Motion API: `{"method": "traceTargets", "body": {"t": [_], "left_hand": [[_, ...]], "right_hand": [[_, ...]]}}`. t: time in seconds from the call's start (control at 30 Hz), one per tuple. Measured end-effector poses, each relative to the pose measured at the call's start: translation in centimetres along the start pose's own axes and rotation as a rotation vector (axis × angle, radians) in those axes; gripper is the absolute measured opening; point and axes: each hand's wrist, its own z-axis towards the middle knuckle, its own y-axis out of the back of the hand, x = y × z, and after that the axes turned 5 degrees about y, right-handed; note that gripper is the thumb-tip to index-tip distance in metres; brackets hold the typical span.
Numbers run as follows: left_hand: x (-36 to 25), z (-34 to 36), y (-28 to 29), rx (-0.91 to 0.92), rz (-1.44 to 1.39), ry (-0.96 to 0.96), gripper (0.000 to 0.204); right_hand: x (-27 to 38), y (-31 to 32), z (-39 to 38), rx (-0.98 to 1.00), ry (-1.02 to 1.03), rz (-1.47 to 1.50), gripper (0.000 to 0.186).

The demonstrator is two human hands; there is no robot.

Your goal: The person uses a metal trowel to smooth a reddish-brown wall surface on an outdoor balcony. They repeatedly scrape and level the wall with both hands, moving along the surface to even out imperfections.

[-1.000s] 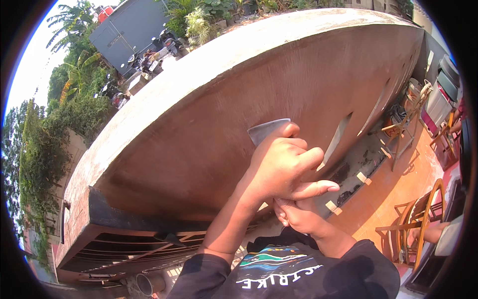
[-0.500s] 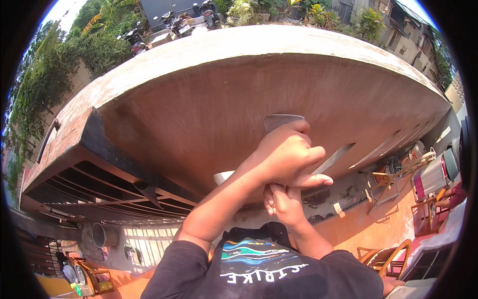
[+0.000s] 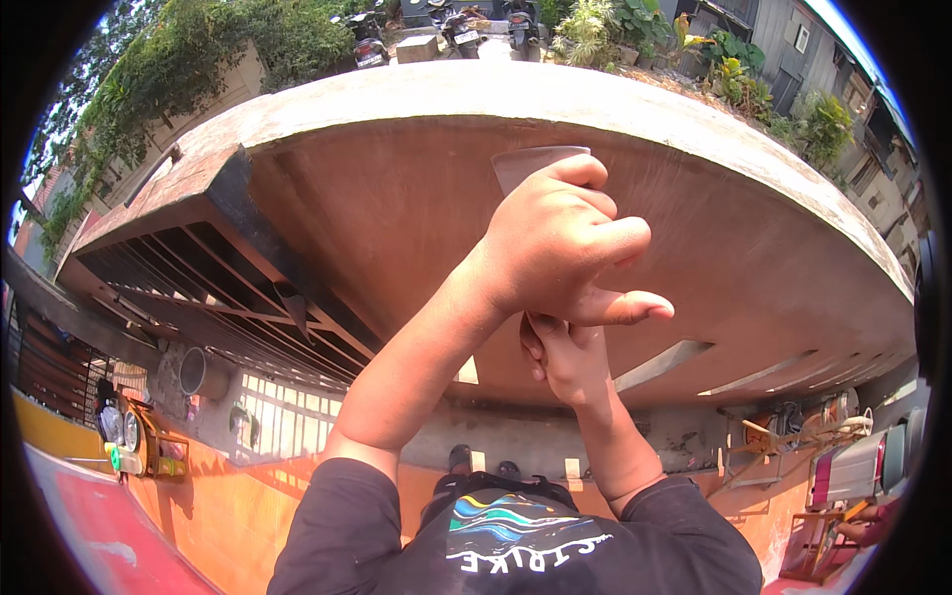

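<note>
My left hand [image 3: 560, 238] reaches up across the wall, its fingers curled and its thumb stretched out to the right. Beyond its knuckles shows the broad, flat grey blade of a putty knife [image 3: 531, 164], lying against the brownish wall [image 3: 397, 198] just under the top ledge. The tool's handle is hidden behind my hand. Just below, my right hand [image 3: 573, 362] is closed, its fingers folded close under my left palm. What those fingers hold, if anything, is out of sight.
A pale ledge [image 3: 476, 94] tops the wall. At left is a dark metal grille [image 3: 228, 288], with a bucket [image 3: 201, 372] below it. Wooden chairs [image 3: 783, 451] stand low at right, near another person's arm [image 3: 863, 531]. Motorbikes [image 3: 456, 35] are parked beyond the wall.
Both hands and the putty knife have moved up the wall, closer to its top ledge. The head view has shifted too, and my feet now show below.
</note>
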Motion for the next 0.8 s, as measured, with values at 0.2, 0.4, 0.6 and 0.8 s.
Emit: {"method": "traceTargets", "body": {"t": [0.2,0.4,0.6,0.8], "left_hand": [[-2.5,-4.0,-3.9,0.185,-0.086,0.196,0.055],[-0.5,0.7,-2.2,0.052,0.073,0.005,0.059],[-2.2,-3.5,-4.2,0.243,-0.04,0.123,0.055],[0.0,1.7,-1.7,0.095,0.043,-0.1,0.058]], "right_hand": [[-1.6,-0.4,-2.3,-0.141,-0.322,0.061,0.012],[-2.4,2.0,0.0,-0.087,0.081,0.164,0.014],[-3.0,-0.4,-1.5,-0.144,-0.35,0.143,0.007],[-1.9,0.8,0.3,-0.103,0.102,0.122,0.024]]}}
